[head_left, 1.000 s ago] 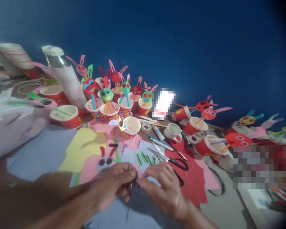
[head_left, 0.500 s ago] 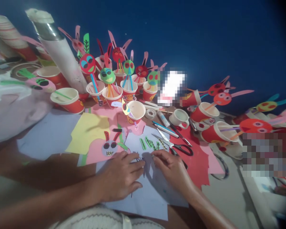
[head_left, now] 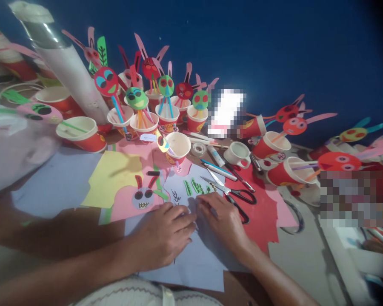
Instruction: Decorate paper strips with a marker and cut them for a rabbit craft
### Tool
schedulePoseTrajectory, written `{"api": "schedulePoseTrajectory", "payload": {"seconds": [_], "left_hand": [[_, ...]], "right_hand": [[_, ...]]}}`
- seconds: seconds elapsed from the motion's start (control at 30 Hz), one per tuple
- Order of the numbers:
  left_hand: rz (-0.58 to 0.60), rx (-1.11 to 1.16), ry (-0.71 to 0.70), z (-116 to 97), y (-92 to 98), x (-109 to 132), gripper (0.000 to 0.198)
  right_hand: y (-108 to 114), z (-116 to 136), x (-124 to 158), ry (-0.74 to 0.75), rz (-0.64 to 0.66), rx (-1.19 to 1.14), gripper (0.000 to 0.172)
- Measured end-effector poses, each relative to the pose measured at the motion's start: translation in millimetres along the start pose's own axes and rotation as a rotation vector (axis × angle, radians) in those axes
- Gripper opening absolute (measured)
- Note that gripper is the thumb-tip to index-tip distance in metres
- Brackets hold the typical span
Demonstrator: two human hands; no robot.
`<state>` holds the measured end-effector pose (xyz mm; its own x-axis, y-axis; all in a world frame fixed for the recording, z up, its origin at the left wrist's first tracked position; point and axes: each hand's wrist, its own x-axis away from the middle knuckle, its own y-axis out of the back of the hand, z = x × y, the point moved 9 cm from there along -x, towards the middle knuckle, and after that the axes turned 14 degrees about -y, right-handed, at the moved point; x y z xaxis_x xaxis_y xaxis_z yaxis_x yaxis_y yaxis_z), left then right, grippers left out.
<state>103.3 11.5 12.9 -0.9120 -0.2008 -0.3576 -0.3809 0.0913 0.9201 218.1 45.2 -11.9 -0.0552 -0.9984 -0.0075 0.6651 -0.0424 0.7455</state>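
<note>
Both hands rest over a light blue sheet (head_left: 207, 263) at the near middle. My left hand (head_left: 166, 233) lies on it with bent fingers, beside small black branch-like marks (head_left: 176, 196); what its fingertips touch is hidden. My right hand (head_left: 221, 219) faces it, fingers curled and pressed together; whatever they hold is too small to make out. Small green patterned strips (head_left: 187, 188) lie just beyond the hands. Black-handled scissors (head_left: 225, 190) are right of the strips. A round paper face (head_left: 143, 197) with red ears lies left of them on pink paper.
Paper cups (head_left: 178, 148) with coloured paper faces on sticks stand along the back. A white mug (head_left: 238, 154), glue tube (head_left: 216, 156) and tape roll (head_left: 198, 149) sit behind the scissors. Red paper (head_left: 261, 212) lies right, yellow paper (head_left: 111, 178) left, and a tall bottle (head_left: 73, 80) back left.
My right hand has moved slightly left and nearer my left hand, now covering part of the green strips. The whole view has shifted a little.
</note>
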Motion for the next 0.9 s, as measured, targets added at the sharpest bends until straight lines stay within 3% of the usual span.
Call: {"api": "schedulePoseTrajectory", "payload": {"seconds": [0.27,0.43,0.6,0.77,0.9], "left_hand": [[0.099,-0.06,-0.037,2.9,-9.3,-7.5,0.023],[0.136,-0.076,-0.032,-1.4,-17.4,-4.4,0.017],[0.084,-0.071,-0.011,0.7,-20.5,-5.2,0.01],[0.082,-0.062,-0.041,0.8,-25.6,-10.5,0.012],[0.052,-0.024,-0.044,1.1,-18.1,-13.1,0.017]], "right_hand": [[68.3,-44.5,-11.6,-0.106,-0.158,0.237,0.016],[64.9,-58.2,-11.5,-0.111,-0.116,0.408,0.012],[58.2,-54.9,-14.6,-0.094,-0.086,0.523,0.012],[60.0,-46.3,-32.7,-0.098,-0.094,0.564,0.017],[64.9,-39.5,-52.0,-0.094,-0.135,0.549,0.019]]}}
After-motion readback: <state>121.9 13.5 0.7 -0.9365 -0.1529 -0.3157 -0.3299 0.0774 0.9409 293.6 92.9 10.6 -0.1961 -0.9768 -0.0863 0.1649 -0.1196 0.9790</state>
